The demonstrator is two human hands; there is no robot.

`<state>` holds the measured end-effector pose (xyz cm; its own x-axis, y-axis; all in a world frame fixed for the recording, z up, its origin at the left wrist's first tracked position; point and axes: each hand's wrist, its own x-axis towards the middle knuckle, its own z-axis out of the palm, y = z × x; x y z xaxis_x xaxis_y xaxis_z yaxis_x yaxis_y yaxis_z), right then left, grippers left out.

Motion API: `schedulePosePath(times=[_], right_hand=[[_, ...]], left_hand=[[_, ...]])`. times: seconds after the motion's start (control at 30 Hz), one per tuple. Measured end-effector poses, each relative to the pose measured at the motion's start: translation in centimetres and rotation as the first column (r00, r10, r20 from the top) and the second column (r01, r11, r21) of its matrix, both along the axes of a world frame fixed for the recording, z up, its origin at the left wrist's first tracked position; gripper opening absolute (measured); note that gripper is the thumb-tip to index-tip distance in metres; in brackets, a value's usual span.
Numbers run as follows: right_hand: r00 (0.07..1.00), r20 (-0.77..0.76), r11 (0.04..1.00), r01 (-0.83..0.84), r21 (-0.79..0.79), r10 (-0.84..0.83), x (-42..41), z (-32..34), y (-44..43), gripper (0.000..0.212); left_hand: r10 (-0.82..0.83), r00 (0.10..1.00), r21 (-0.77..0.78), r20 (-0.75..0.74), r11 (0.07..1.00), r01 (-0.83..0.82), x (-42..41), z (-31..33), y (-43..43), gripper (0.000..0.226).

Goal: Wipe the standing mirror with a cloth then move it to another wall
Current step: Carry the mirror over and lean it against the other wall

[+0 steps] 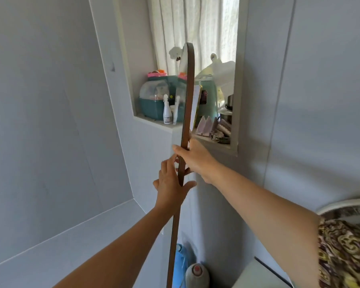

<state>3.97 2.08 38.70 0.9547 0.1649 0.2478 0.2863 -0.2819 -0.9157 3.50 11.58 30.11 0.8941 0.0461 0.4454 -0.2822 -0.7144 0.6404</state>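
The standing mirror (188,96) is seen edge-on: a thin brown frame with a rounded top, running from the window down to the floor at the bottom of the view. Its glass face is turned to the left and reflects the sill items. My right hand (196,160) grips the frame's edge from the right at mid height. My left hand (170,183) is just below, fingers spread, thumb hooked round the frame's edge. No cloth is visible.
A window recess (152,121) holds a teal box, a white spray bottle (167,111), a mint appliance and folded items, with a curtain behind. Grey walls stand left and right. A blue bag (180,265) and a bottle stand on the floor; a white appliance sits at the lower right.
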Motion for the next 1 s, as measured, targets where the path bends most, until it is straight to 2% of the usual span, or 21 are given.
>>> schedulePosePath(times=[0.1, 0.17, 0.27, 0.33, 0.43, 0.57, 0.63, 0.73, 0.83, 0.87, 0.93, 1.0], right_hand=[[0.999, 0.01, 0.999, -0.03, -0.042, 0.031, 0.3, 0.0, 2.9, 0.078], [0.999, 0.021, 0.995, -0.041, -0.094, 0.043, 0.4, 0.1, 4.6, 0.077], [1.0, 0.021, 0.996, 0.011, -0.086, -0.01, 1.0, -0.7, 6.1, 0.068], [0.995, -0.049, 0.993, 0.085, -0.084, -0.089, 1.8, -1.9, 7.2, 0.07], [0.969, -0.147, 0.97, 0.171, -0.173, -0.198, 3.1, -3.8, 8.8, 0.079], [0.937, -0.185, 0.943, 0.258, -0.208, -0.297, 5.0, -5.6, 11.0, 0.094], [0.911, -0.181, 0.92, 0.334, -0.207, -0.372, 5.8, -5.8, 12.1, 0.104], [0.874, -0.142, 0.874, 0.427, -0.23, -0.465, 6.4, -5.9, 13.9, 0.12], [0.924, -0.145, 0.935, 0.344, -0.091, -0.354, 6.0, -7.0, 16.8, 0.135], [0.942, -0.144, 0.953, 0.303, -0.019, -0.302, 5.6, -7.6, 18.1, 0.132], [0.958, -0.114, 0.955, 0.274, 0.11, -0.262, 5.1, -8.2, 20.4, 0.114], [0.965, -0.105, 0.955, 0.253, 0.155, -0.238, 4.9, -8.3, 23.4, 0.093]], left_hand=[[0.044, 0.998, -0.059, 0.039, 0.997, -0.042, -0.2, 0.2, 3.8, 0.057], [0.072, 0.997, -0.052, 0.037, 0.996, -0.071, -0.5, 0.4, 7.1, 0.048], [0.138, 0.99, -0.085, 0.036, 0.987, -0.134, -0.8, 0.9, 11.3, 0.047], [0.166, 0.986, -0.194, 0.018, 0.968, -0.159, -1.5, 1.2, 13.9, 0.051], [0.267, 0.964, -0.381, -0.011, 0.89, -0.251, -2.3, 1.4, 17.5, 0.035], [0.414, 0.909, -0.521, -0.043, 0.767, -0.374, -2.3, 1.1, 22.3, 0.019], [0.444, 0.895, -0.544, -0.052, 0.739, -0.398, -2.2, 0.6, 25.2, 0.021], [0.418, 0.906, -0.56, -0.065, 0.736, -0.38, -2.3, 0.0, 29.5, 0.043], [0.404, 0.912, -0.594, -0.064, 0.72, -0.36, -2.2, -0.5, 33.8, 0.056], [0.407, 0.91, -0.596, -0.076, 0.713, -0.369, -2.3, -0.8, 35.3, 0.057], [0.407, 0.908, -0.601, -0.1, 0.702, -0.381, -2.4, -1.0, 37.8, 0.057], [0.419, 0.9, -0.605, -0.122, 0.687, -0.402, -2.6, -1.5, 40.7, 0.059]])
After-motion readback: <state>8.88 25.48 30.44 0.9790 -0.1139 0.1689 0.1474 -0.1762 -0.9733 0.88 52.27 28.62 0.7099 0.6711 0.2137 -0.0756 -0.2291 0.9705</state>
